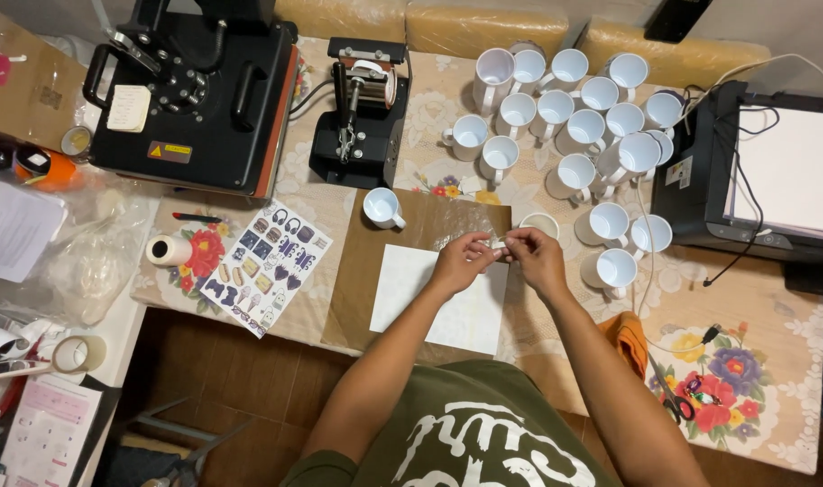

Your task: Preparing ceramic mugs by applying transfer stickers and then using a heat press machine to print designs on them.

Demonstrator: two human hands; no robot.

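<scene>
Just between left hand point(464, 259) and right hand point(531, 252): tape strip point(499, 241).

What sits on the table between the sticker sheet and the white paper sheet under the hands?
In the head view, only brown backing paper lies between the sticker sheet and the white sheet; a lone white mug stands above.

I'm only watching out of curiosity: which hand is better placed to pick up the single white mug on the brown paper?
Probably the left hand: the single white mug stands on its side, up-left of it, while the right hand would have to cross over. Both pinch something small together.

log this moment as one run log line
left hand and right hand: pinching a small clear strip | over white sheet | white mug nearby
</scene>
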